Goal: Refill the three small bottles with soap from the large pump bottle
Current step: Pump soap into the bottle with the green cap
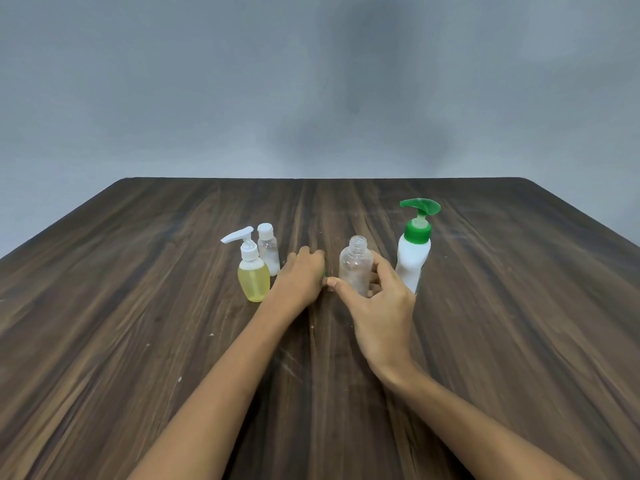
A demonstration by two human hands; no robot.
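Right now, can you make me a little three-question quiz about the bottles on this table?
1. True or false: the clear bottle that the right hand holds has its cap on.
2. Which bottle has yellow liquid in it? A) the small pump bottle B) the small flip-cap bottle C) the large pump bottle
3. Fill in: the large pump bottle's pump is ____ in colour.

Key
1. False: its threaded neck is open at the top.
2. A. It stands beside the left hand, whose fingers curl over something small and green; I cannot tell what it is.
3. Green.
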